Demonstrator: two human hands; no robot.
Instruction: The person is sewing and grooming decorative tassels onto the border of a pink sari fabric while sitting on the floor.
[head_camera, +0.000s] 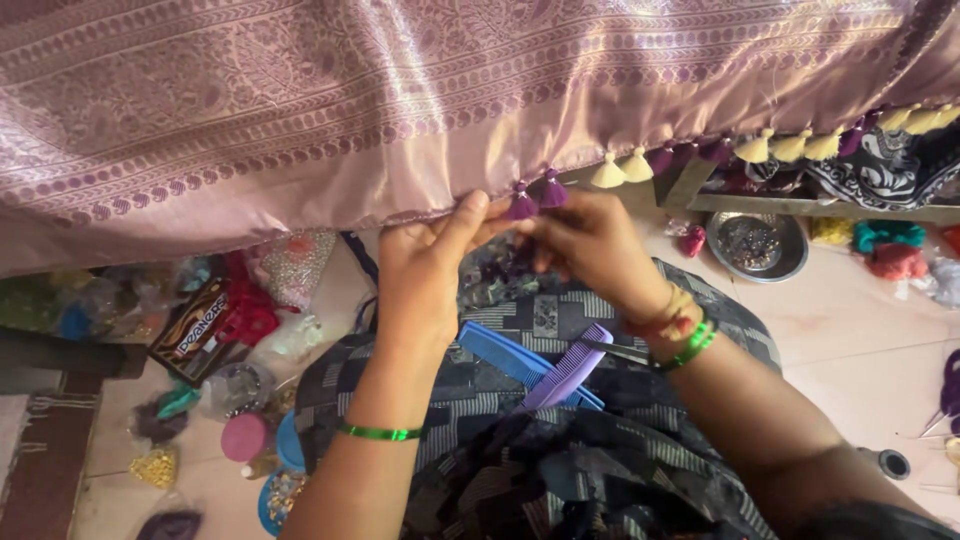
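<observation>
A: How far along is the tassel work on the fabric edge?

B: Judging from the hem of the shiny mauve fabric (420, 110), the stretch to the right already carries tassels: cream tassels (620, 168) and purple ones alternate toward the upper right corner. The two purple tassels (535, 195) hang right at the person's fingertips, so that looks like the working point. The hem to the left of the hands is bare, so that part seems left to do.

A: What are the hands doing?

B: The left hand (425, 265) pinches the fabric edge between thumb and fingers, its grip narrow and closed on the hem just beside the purple tassels. The right hand (590, 245) has its fingertips drawn together at the base of those tassels; something fine may be held there, but it is too small to tell.

A: And the containers?

B: A round metal bowl (757, 245) sits on the floor to the right, holding a heap of small dark bits, too blurred to identify. On the left there is a pink-lidded jar (245, 437) and a blue round dish (280, 495) with what looks like golden beads. Clear bags lie near them, contents unclear.

A: Anything on the lap?

B: A blue comb (505, 360) and a lilac comb (570, 365) lie crossed on the patterned cloth.
</observation>
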